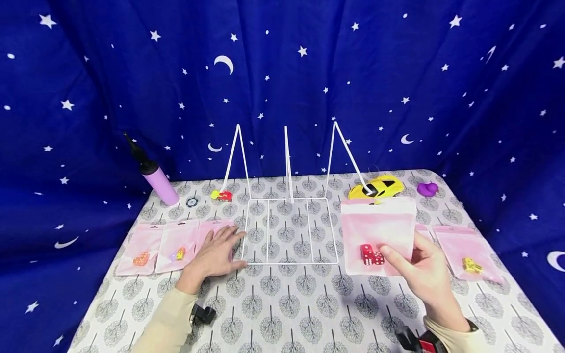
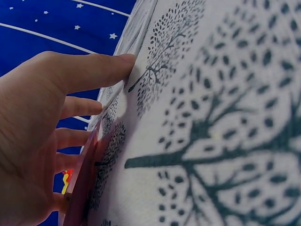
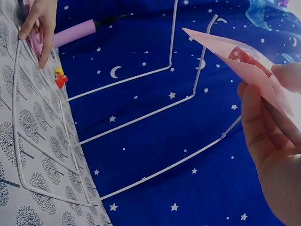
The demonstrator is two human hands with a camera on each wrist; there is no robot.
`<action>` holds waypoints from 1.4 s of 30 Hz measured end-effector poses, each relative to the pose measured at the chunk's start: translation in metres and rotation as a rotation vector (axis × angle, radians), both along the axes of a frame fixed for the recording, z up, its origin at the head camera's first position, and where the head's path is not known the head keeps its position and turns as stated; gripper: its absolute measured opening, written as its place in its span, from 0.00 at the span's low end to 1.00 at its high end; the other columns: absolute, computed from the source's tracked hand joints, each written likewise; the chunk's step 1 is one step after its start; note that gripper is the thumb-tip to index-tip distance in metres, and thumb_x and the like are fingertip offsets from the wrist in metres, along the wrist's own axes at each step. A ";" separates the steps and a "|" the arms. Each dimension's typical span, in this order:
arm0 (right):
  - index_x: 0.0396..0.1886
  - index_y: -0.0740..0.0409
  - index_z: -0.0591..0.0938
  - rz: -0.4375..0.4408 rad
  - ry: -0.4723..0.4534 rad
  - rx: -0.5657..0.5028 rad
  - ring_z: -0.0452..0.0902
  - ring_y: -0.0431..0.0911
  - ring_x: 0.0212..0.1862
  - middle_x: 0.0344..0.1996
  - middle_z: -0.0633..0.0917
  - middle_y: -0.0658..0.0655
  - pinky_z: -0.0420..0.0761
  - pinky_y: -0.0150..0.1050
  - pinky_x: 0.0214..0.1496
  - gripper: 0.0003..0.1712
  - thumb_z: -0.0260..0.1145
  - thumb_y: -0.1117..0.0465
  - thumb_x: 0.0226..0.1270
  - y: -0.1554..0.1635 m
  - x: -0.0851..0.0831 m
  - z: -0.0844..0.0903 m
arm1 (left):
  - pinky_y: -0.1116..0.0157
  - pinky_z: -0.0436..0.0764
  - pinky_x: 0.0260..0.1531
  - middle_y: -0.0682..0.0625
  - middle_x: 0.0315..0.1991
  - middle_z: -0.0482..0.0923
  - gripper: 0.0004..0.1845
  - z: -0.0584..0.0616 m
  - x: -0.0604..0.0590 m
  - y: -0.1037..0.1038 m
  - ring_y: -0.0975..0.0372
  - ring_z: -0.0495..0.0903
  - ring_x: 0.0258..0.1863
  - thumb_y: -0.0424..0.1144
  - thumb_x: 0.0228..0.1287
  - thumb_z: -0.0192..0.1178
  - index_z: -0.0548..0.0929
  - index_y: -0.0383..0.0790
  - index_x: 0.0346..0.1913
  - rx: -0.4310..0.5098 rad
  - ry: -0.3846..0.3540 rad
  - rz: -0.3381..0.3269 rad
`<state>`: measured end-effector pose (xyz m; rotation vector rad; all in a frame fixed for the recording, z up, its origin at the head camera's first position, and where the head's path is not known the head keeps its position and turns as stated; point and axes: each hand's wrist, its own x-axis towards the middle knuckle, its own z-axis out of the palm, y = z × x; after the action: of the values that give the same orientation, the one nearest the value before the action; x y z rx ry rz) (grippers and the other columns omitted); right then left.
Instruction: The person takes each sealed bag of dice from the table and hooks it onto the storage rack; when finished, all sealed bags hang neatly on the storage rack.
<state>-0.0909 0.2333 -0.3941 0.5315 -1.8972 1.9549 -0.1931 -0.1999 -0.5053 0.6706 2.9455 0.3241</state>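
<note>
In the head view my right hand [image 1: 425, 274] pinches a pink zip pouch [image 1: 379, 228] at its lower right, thumb in front and fingers behind. Red dice [image 1: 372, 255] show through its window. The right wrist view shows this pouch [image 3: 254, 77] nearly edge-on, raised beside the wire prongs. My left hand [image 1: 216, 255] lies with fingers spread over a pink pouch [image 1: 216, 226], thumb and index fingertips right at the left side of a white wire rack [image 1: 291, 264]. Up close in the left wrist view, the thumb [image 2: 108, 68] extends along the rack's wire.
Left of the left hand lie pouches with orange dice [image 1: 141, 259] and yellow dice [image 1: 180, 253]; another pouch [image 1: 468, 250] lies far right. Behind are a purple hand pump [image 1: 161, 186], a round token [image 1: 192, 201], a red-yellow toy [image 1: 222, 195], a yellow car [image 1: 377, 187] and a purple duck [image 1: 427, 189].
</note>
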 end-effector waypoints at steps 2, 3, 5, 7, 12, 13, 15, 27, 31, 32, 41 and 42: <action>0.48 0.68 0.82 -0.002 0.001 -0.012 0.88 0.40 0.35 0.40 0.89 0.50 0.86 0.33 0.31 0.23 0.59 0.87 0.54 0.000 -0.002 0.001 | 0.33 0.49 0.69 0.44 0.77 0.53 0.48 0.000 0.000 0.000 0.44 0.52 0.75 0.67 0.51 0.65 0.63 0.52 0.74 0.003 0.000 0.001; 0.48 0.68 0.82 -0.009 -0.001 -0.011 0.88 0.40 0.35 0.40 0.89 0.50 0.86 0.33 0.30 0.24 0.59 0.87 0.54 0.000 -0.002 0.001 | 0.33 0.49 0.69 0.44 0.77 0.54 0.48 -0.001 0.000 0.000 0.44 0.52 0.75 0.67 0.51 0.65 0.63 0.52 0.73 0.003 0.001 0.001; 0.48 0.67 0.82 -0.017 -0.001 -0.013 0.88 0.40 0.35 0.41 0.89 0.50 0.86 0.32 0.31 0.23 0.59 0.87 0.54 0.000 -0.004 0.001 | 0.33 0.49 0.69 0.44 0.76 0.54 0.48 -0.001 0.000 0.000 0.44 0.52 0.75 0.67 0.51 0.65 0.63 0.52 0.73 0.006 0.001 0.001; 0.47 0.67 0.83 -0.034 -0.002 -0.008 0.87 0.40 0.34 0.40 0.89 0.50 0.85 0.31 0.30 0.23 0.60 0.86 0.54 0.000 -0.006 0.002 | 0.33 0.49 0.69 0.44 0.76 0.54 0.48 -0.001 0.000 0.000 0.44 0.52 0.75 0.67 0.51 0.65 0.63 0.52 0.73 0.005 0.004 0.002; 0.44 0.66 0.83 -0.070 -0.015 -0.002 0.87 0.38 0.33 0.38 0.90 0.50 0.85 0.29 0.30 0.19 0.61 0.85 0.56 -0.001 -0.008 0.005 | 0.33 0.48 0.69 0.44 0.77 0.54 0.48 -0.001 0.000 0.000 0.44 0.52 0.75 0.67 0.50 0.65 0.63 0.52 0.73 0.002 0.004 0.003; 0.44 0.66 0.84 -0.079 -0.022 0.003 0.86 0.38 0.33 0.38 0.90 0.49 0.85 0.29 0.30 0.19 0.61 0.84 0.56 -0.002 -0.008 0.005 | 0.33 0.48 0.69 0.44 0.77 0.54 0.48 0.000 0.000 0.000 0.44 0.52 0.75 0.67 0.50 0.65 0.63 0.52 0.73 0.004 0.001 0.005; 0.44 0.67 0.83 -0.080 -0.028 -0.001 0.86 0.38 0.33 0.38 0.90 0.49 0.85 0.29 0.30 0.17 0.61 0.84 0.57 -0.002 -0.010 0.006 | 0.33 0.48 0.69 0.44 0.77 0.54 0.48 -0.001 0.001 0.000 0.45 0.52 0.75 0.67 0.50 0.65 0.63 0.52 0.73 0.004 -0.003 0.007; 0.45 0.70 0.82 -0.100 -0.111 0.002 0.86 0.39 0.31 0.36 0.90 0.48 0.85 0.31 0.28 0.14 0.62 0.81 0.59 -0.007 -0.019 0.006 | 0.33 0.48 0.69 0.44 0.77 0.53 0.48 -0.003 0.000 0.000 0.45 0.52 0.75 0.67 0.51 0.65 0.63 0.53 0.74 0.008 0.002 0.007; 0.44 0.68 0.83 -0.082 -0.097 0.008 0.85 0.38 0.30 0.35 0.89 0.48 0.84 0.30 0.26 0.14 0.63 0.80 0.59 -0.008 -0.026 0.003 | 0.33 0.48 0.69 0.44 0.77 0.53 0.48 -0.002 0.000 -0.001 0.45 0.51 0.75 0.67 0.51 0.65 0.63 0.52 0.74 0.006 -0.003 0.008; 0.43 0.67 0.83 -0.083 -0.092 0.010 0.85 0.38 0.29 0.34 0.89 0.48 0.83 0.29 0.25 0.14 0.63 0.80 0.59 -0.008 -0.028 0.002 | 0.33 0.48 0.69 0.45 0.77 0.52 0.48 -0.002 0.000 -0.001 0.45 0.51 0.75 0.67 0.51 0.65 0.63 0.53 0.74 0.005 -0.006 0.009; 0.41 0.63 0.84 -0.111 -0.090 0.008 0.84 0.37 0.30 0.33 0.89 0.47 0.84 0.28 0.29 0.13 0.64 0.79 0.59 -0.011 -0.047 -0.002 | 0.33 0.48 0.69 0.44 0.77 0.53 0.48 -0.002 0.000 -0.001 0.45 0.52 0.75 0.67 0.51 0.64 0.62 0.52 0.74 0.003 0.001 0.004; 0.41 0.63 0.84 -0.117 -0.092 0.009 0.84 0.37 0.30 0.33 0.89 0.47 0.83 0.28 0.29 0.13 0.64 0.78 0.59 -0.011 -0.049 -0.002 | 0.33 0.49 0.69 0.44 0.77 0.53 0.48 -0.001 0.000 -0.001 0.44 0.52 0.75 0.67 0.51 0.65 0.63 0.52 0.74 0.007 0.002 0.003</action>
<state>-0.1398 0.2220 -0.3962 0.3297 -1.9473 1.9261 -0.1930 -0.2009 -0.5067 0.6684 2.9491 0.3344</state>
